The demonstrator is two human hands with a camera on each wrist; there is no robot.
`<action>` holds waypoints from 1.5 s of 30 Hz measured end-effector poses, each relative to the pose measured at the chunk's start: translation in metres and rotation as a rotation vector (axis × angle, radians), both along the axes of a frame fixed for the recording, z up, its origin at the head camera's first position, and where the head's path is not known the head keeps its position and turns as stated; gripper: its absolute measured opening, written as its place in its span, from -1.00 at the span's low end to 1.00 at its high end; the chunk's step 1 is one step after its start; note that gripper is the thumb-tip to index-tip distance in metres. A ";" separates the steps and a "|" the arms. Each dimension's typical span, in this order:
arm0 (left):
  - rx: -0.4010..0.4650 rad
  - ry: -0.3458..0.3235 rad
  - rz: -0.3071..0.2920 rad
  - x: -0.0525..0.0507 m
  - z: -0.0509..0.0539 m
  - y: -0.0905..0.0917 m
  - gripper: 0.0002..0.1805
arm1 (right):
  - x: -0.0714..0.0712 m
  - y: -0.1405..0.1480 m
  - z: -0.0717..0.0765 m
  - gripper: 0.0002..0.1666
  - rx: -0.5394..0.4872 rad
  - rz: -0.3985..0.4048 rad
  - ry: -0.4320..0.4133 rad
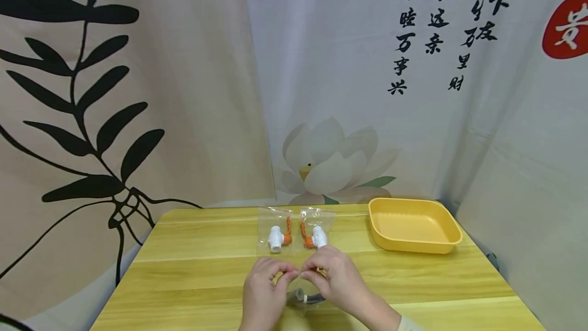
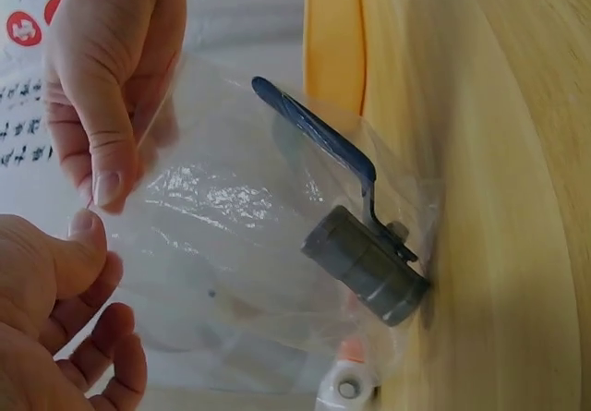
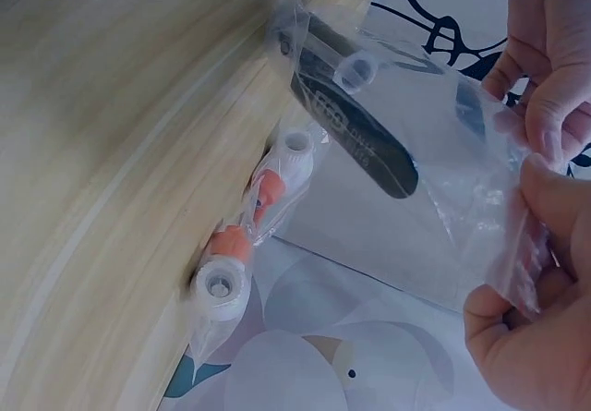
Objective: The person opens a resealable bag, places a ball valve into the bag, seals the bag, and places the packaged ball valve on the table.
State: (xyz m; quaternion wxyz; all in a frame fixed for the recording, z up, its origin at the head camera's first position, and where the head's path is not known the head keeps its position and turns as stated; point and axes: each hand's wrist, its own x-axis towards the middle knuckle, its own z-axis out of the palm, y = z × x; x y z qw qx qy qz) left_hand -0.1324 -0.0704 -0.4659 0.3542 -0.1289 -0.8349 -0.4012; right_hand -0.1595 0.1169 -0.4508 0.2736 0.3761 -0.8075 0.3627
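Both hands pinch the top edge of a clear plastic bag [image 2: 212, 189] between thumb and fingers, their fingertips close together. My left hand [image 1: 265, 290] is on the left of the opening edge, and my right hand [image 1: 339, 281] on the right. Inside the bag, at its lower end, lies a metal ball valve [image 2: 367, 265] with a grey body and a long dark lever handle [image 3: 355, 134]. In the head view the hands partly cover the valve. The bag hangs just at the tabletop; whether its bottom touches the wood is hard to tell.
Two small white plastic valves [image 1: 276, 239] with orange handles, each in its own clear bag, lie side by side beyond the hands. A yellow tray [image 1: 415, 245] stands at the table's back right. Behind the wooden table [image 1: 197, 269] hangs a printed curtain [image 1: 206, 91].
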 end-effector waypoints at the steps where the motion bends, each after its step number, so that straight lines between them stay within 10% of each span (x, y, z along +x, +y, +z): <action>1: -0.014 0.019 -0.001 0.000 -0.001 0.000 -0.76 | 0.000 0.000 0.000 -0.85 0.000 0.003 0.001; 12: -0.060 0.092 -0.106 0.000 -0.005 -0.003 -0.79 | 0.006 0.002 0.002 -0.86 0.007 0.042 0.041; 22: -0.213 0.165 -0.067 0.003 -0.008 0.000 -0.86 | 0.009 0.002 0.003 -0.84 0.048 0.036 0.056; 25: -0.131 0.078 -0.072 0.005 -0.008 0.001 -0.88 | 0.009 0.002 0.003 -0.84 0.035 0.045 0.065; 33: 0.142 -0.422 -0.259 0.008 -0.002 -0.013 -0.86 | 0.009 0.005 0.003 -0.85 -0.024 0.027 0.013; 45: 0.220 -0.519 -0.150 0.005 -0.003 -0.029 -0.93 | 0.012 0.012 0.007 -0.85 0.018 -0.021 -0.183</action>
